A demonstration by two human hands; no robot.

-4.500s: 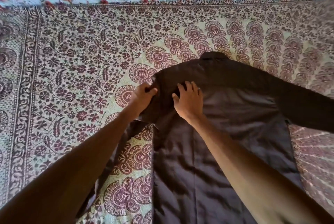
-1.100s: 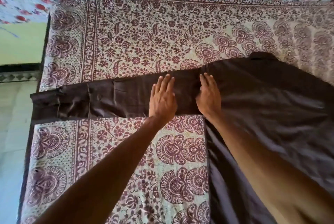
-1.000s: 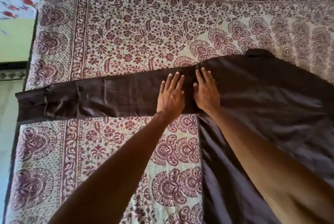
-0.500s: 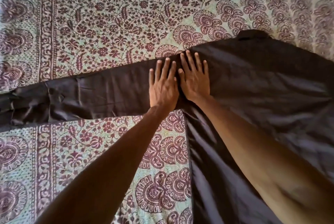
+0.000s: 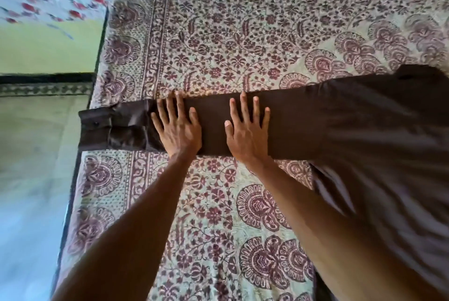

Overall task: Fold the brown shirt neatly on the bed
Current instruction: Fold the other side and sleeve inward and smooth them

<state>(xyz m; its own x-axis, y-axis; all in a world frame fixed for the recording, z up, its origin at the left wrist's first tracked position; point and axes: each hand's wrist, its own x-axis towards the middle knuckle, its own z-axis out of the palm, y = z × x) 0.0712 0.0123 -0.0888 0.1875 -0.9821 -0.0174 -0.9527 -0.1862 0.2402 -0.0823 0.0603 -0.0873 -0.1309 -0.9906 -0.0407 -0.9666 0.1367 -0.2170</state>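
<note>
On the bed (image 5: 218, 40), spread with a maroon-printed cover, the brown shirt (image 5: 364, 135) lies flat with one sleeve (image 5: 213, 125) stretched toward the edge, and both hands, left (image 5: 178, 130) and right (image 5: 247, 134), press it open-palmed, grasping nothing, seemingly to smooth it for folding.

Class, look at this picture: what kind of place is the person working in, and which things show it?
Most likely a bedroom at home. A printed bedspread covers a bed, a brown shirt lies on it, and bare floor shows past the edge.
</note>
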